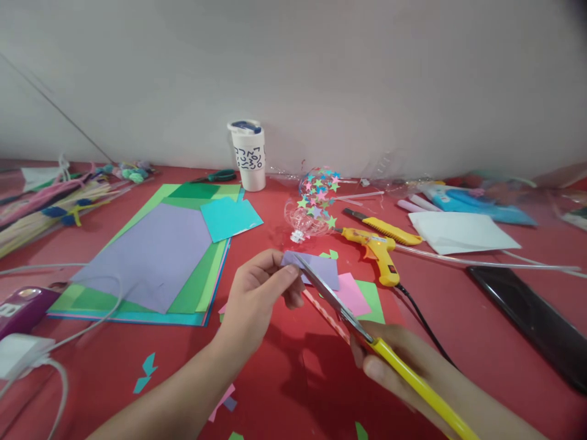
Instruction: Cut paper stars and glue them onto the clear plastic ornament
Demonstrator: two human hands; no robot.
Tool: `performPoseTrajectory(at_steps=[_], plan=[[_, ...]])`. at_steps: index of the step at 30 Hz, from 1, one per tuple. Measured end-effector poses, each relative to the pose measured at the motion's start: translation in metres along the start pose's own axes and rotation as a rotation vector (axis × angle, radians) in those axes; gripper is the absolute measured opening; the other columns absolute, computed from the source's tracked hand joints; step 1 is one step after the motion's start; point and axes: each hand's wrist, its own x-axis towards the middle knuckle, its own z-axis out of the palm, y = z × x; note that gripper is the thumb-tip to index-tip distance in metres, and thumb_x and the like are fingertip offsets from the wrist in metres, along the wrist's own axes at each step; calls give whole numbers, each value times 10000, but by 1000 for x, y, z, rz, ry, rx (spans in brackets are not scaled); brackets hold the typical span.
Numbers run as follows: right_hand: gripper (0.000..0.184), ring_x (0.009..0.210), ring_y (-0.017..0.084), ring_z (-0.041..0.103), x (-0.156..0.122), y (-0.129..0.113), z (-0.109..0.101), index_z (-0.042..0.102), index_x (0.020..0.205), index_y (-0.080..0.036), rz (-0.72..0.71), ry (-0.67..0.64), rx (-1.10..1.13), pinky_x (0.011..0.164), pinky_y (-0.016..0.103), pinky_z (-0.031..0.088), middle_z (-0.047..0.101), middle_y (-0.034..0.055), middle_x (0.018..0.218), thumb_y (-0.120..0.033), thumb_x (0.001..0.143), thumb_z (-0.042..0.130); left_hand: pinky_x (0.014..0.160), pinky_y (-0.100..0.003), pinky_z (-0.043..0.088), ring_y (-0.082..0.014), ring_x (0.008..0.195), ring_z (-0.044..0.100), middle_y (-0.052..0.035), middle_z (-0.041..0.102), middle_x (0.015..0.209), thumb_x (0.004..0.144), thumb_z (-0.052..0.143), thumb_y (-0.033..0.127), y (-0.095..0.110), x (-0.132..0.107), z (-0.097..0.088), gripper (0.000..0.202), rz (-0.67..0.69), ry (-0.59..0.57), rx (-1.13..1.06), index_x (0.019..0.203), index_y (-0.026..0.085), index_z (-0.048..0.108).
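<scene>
My left hand (pixel 257 296) pinches a small purple paper piece (pixel 323 269) above the red table (pixel 458 305). My right hand (pixel 403 360) grips yellow-handled scissors (pixel 348 318) whose blades reach up to the purple piece's edge. Under the blades lie a pink scrap (pixel 352 294), a green scrap (pixel 373 299) and a red-and-white striped straw (pixel 325 318).
A stack of coloured paper sheets (pixel 160 263) lies at left, with a teal square (pixel 229 217) on it. Behind stand a white cup (pixel 250 156), a clear ball with paper stars (pixel 314 205), a yellow glue gun (pixel 378 250), a utility knife (pixel 385 227), white paper (pixel 461 232) and a black phone (pixel 532 321).
</scene>
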Motion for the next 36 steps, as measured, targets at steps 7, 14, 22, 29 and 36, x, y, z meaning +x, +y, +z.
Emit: performPoseTrajectory(at_steps=[7,14,22,29,36], plan=[[557,501,95,250,-2,1,1,336,678,-224,5,16,-12,458,239,213,274,-76,592,-768,799,343,465,-189,427,-76,450,543,19,613,550,760,592,204,2,0,2,132,-23,-6,-2,638,165,558],[562,532,101,240,0,2,1,323,664,-223,2,37,0,471,242,223,274,-70,607,-770,792,357,460,-189,422,-75,440,539,20,606,541,756,597,217,2,0,1,142,-30,-1,9,631,164,553],[556,457,80,205,-2,7,4,319,669,-232,45,65,48,423,247,164,256,-92,548,-773,779,380,453,-191,416,-76,432,531,21,607,532,741,610,208,3,1,1,142,-45,-1,14,617,163,558],[557,482,91,217,0,6,4,300,663,-235,40,62,25,450,254,191,260,-85,558,-774,784,369,453,-200,415,-81,432,529,19,608,537,730,619,227,4,2,3,141,-50,15,28,617,167,560],[570,499,93,206,1,5,3,287,644,-231,38,53,52,453,245,189,255,-80,571,-778,771,387,447,-197,413,-80,427,528,18,606,531,730,614,218,3,2,1,136,-48,8,18,618,164,559]])
